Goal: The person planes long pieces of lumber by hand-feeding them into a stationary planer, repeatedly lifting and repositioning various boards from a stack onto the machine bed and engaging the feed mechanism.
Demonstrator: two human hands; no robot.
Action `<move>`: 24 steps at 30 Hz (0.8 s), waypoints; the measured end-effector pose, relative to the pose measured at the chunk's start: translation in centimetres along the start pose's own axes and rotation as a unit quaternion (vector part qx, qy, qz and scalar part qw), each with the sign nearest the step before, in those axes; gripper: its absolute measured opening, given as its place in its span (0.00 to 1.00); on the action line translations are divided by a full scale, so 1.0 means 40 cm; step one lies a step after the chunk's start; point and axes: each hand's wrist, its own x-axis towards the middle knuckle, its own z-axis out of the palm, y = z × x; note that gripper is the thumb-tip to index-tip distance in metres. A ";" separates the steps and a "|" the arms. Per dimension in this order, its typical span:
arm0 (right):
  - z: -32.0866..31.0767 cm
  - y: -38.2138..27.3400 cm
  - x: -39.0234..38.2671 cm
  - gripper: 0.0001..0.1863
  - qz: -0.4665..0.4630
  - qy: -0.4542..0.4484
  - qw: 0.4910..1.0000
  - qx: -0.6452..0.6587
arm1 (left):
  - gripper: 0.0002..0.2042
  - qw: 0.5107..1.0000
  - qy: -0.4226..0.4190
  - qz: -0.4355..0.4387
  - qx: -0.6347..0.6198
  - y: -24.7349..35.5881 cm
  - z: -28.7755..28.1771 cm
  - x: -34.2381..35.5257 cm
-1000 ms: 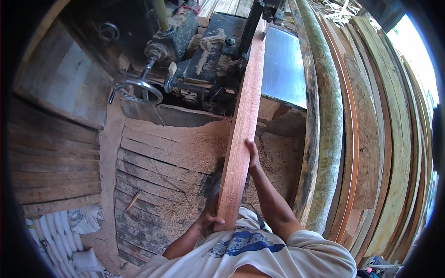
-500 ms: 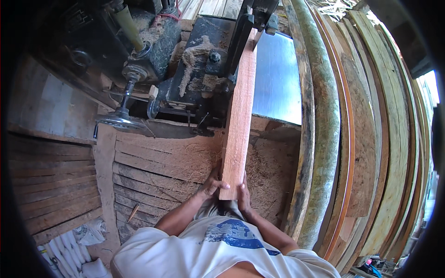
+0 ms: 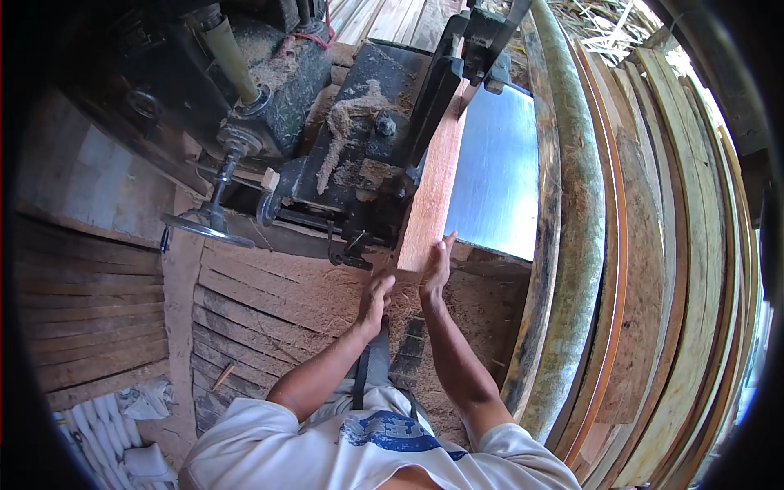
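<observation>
A long reddish wooden board (image 3: 429, 214) lies lengthwise on the saw machine, between the dark upright fence on its left and the shiny metal table (image 3: 496, 175) on its right. Its near end sticks out toward me past the table's edge. My right hand (image 3: 437, 268) grips the near right corner, fingers along the side. Just below the near left corner is my left hand (image 3: 376, 299), its thumb off the wood and its fingers loosely extended; whether the fingertips touch the board's underside is hard to see. A blade guide (image 3: 483, 51) stands over the far part of the board.
Sawdust covers the machine's dark bed (image 3: 359, 122) and the slatted floor (image 3: 269, 294). A handwheel (image 3: 208, 230) juts out at the left. Along the right run a round log (image 3: 576, 204) and several stacked planks (image 3: 694, 245). White sacks (image 3: 106, 437) lie at the lower left.
The board has moved forward, away from me, farther into the machine. Both hands have moved forward with it, arms now stretched. The left thumb has come off the board's top.
</observation>
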 end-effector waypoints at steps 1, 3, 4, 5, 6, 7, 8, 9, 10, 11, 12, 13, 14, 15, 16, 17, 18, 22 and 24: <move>0.006 0.004 0.048 0.38 0.000 -0.003 1.000 -0.002 | 0.34 1.000 -0.022 -0.010 0.010 -0.022 -0.004 -0.013; 0.013 0.014 0.122 0.39 -0.012 0.065 0.988 -0.142 | 0.33 0.999 -0.039 -0.024 0.016 -0.062 -0.008 -0.058; 0.022 0.006 0.164 0.39 -0.016 0.061 0.988 -0.140 | 0.32 0.996 -0.071 -0.036 0.026 -0.061 0.003 -0.077; 0.035 -0.005 0.201 0.39 0.007 0.111 0.984 -0.142 | 0.31 0.993 -0.103 -0.047 0.038 -0.059 0.009 -0.095; 0.046 -0.017 0.234 0.39 0.030 0.160 0.976 -0.143 | 0.31 0.993 -0.102 -0.041 0.038 -0.059 0.014 -0.117; 0.067 -0.044 0.265 0.39 0.027 0.154 0.978 -0.140 | 0.31 0.991 -0.116 -0.032 0.064 -0.060 0.017 -0.136; 0.095 -0.068 0.281 0.39 0.103 0.176 0.967 -0.149 | 0.31 0.988 -0.123 -0.025 0.087 -0.065 0.012 -0.155; 0.119 -0.086 0.277 0.39 0.179 0.198 0.950 -0.159 | 0.31 0.987 -0.121 -0.017 0.104 -0.065 0.007 -0.165; 0.109 -0.078 0.270 0.39 0.175 0.194 0.952 -0.160 | 0.31 0.987 -0.121 -0.012 0.101 -0.080 0.005 -0.165; 0.067 -0.049 0.263 0.39 0.181 0.236 0.951 -0.086 | 0.30 0.978 -0.136 0.026 0.157 -0.108 0.000 -0.159; 0.029 -0.024 0.251 0.39 0.183 0.274 0.944 -0.008 | 0.29 0.963 -0.149 0.067 0.212 -0.127 -0.008 -0.156; 0.010 0.009 0.193 0.38 0.113 0.265 0.954 -0.078 | 0.26 0.969 -0.139 0.065 0.195 -0.141 -0.031 -0.165; -0.036 0.055 0.104 0.38 0.041 0.256 0.954 -0.151 | 0.25 0.970 -0.128 0.051 0.201 -0.171 -0.067 -0.166; -0.304 0.144 0.128 0.38 0.086 0.322 0.939 -0.085 | 0.24 0.956 -0.193 0.035 0.220 -0.210 -0.007 -0.132; -0.168 0.143 -0.071 0.37 0.166 0.298 0.939 -0.041 | 0.21 0.958 -0.093 0.049 0.265 -0.258 -0.142 -0.150; -0.261 0.179 -0.169 0.35 0.182 0.258 0.941 -0.120 | 0.23 0.947 -0.074 0.038 0.312 -0.299 -0.187 -0.156; -0.304 0.197 -0.294 0.34 0.236 0.235 0.918 -0.216 | 0.21 0.918 -0.075 0.021 0.388 -0.337 -0.263 -0.164; -0.647 0.275 -0.756 0.24 0.217 0.185 0.950 -0.127 | 0.23 0.818 0.014 -0.162 0.551 -0.477 -0.491 -0.271; -0.753 0.264 -0.894 0.21 0.212 0.079 0.944 -0.238 | 0.28 0.786 -0.039 -0.163 0.596 -0.587 -0.699 -0.312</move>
